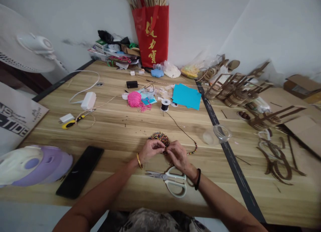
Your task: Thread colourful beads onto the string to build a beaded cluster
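Observation:
Both hands meet at a coiled heap of small multicoloured beads (160, 137) on the wooden table. My left hand (150, 150), with a gold bangle at the wrist, pinches at the heap's near edge. Fingertips almost touching it, my right hand (178, 155) is also closed in a pinch. Between them seems to be a bit of the beaded cord; the exact part is too small to tell. From a spool of black cord (165, 105) a line curves right to strung beads (192, 152) beside my right hand. White-handled scissors (173, 180) lie just below my hands.
At left lie a black phone (80, 171), a purple-and-white device (37, 165) and a yellow-handled tool (72, 122). Pink yarn (134, 99) and blue sheets (187, 96) are beyond the beads. A clear round container (222, 134) and woven baskets (235, 95) stand right.

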Tool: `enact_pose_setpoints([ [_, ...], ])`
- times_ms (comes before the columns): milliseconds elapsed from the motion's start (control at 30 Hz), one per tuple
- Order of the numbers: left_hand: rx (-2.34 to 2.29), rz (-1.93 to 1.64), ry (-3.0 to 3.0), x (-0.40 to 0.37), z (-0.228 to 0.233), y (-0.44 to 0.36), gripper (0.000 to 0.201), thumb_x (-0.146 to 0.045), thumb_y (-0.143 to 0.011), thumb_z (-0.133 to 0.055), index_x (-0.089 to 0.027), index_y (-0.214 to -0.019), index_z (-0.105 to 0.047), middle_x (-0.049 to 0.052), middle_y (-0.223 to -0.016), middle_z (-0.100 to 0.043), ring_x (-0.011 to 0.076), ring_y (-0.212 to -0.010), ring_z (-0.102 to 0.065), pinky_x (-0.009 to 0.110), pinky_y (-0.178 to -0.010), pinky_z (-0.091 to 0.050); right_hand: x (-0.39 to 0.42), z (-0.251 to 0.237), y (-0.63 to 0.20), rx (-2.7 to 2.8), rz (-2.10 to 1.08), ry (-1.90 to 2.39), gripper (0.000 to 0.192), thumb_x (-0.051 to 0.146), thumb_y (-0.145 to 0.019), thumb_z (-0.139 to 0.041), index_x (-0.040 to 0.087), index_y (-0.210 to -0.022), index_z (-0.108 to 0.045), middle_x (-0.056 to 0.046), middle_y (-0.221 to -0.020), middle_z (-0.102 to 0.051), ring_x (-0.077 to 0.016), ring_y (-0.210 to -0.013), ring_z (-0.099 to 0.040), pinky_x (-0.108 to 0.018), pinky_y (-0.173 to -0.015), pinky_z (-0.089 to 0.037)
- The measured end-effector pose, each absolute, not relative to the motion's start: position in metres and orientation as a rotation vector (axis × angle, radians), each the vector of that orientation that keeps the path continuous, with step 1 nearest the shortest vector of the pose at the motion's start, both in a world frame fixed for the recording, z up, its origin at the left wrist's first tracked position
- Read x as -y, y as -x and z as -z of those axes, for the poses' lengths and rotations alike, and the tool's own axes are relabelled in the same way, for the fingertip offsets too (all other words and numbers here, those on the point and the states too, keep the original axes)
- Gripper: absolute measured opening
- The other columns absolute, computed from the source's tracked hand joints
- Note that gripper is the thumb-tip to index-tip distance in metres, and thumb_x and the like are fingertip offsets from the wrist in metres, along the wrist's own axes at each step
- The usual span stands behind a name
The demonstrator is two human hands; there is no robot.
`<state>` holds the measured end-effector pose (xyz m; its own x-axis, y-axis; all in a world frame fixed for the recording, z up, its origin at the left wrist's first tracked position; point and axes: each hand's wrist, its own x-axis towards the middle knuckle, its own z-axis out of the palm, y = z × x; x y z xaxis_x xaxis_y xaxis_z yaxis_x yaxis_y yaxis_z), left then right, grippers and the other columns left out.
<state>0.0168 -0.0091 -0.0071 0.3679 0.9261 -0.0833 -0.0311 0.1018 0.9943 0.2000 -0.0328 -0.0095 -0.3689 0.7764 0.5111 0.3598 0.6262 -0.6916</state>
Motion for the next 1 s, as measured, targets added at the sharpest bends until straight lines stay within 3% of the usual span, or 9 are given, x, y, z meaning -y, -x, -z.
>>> enact_pose_setpoints([
  [433, -0.915, -0.859, -1.171, 0.0070, 0.0086, -0.0173, 0.030, -0.029, -0.056, -0.081, -0.009, -0.074, -0.068, 0.003, -0.066, -0.067, 0.0106, -0.061, -0.059, 0.023, -0.062, -0.047, 0.0304, 0.0134, -0.2014, 1.984, -0.547, 0.871, 0.008, 0.019, -0.091, -0.049, 0.021, -0.091, -0.056, -0.005, -0.081, -0.061, -0.0194, -0.080, -0.053, -0.035, -0.070, -0.046],
  [1000, -0.953, -0.843, -1.264, 0.0063, 0.0099, -0.0160, 0.028, -0.031, -0.061, -0.078, -0.009, -0.076, -0.069, 0.004, -0.069, -0.068, 0.0111, -0.061, -0.059, 0.023, -0.061, -0.046, 0.0287, 0.0134, -0.2011, 1.964, -0.555, 0.890, 0.008, 0.021, -0.091, -0.049, 0.022, -0.088, -0.057, -0.006, -0.081, -0.061, -0.0198, -0.078, -0.053, -0.035, -0.069, -0.046],
])
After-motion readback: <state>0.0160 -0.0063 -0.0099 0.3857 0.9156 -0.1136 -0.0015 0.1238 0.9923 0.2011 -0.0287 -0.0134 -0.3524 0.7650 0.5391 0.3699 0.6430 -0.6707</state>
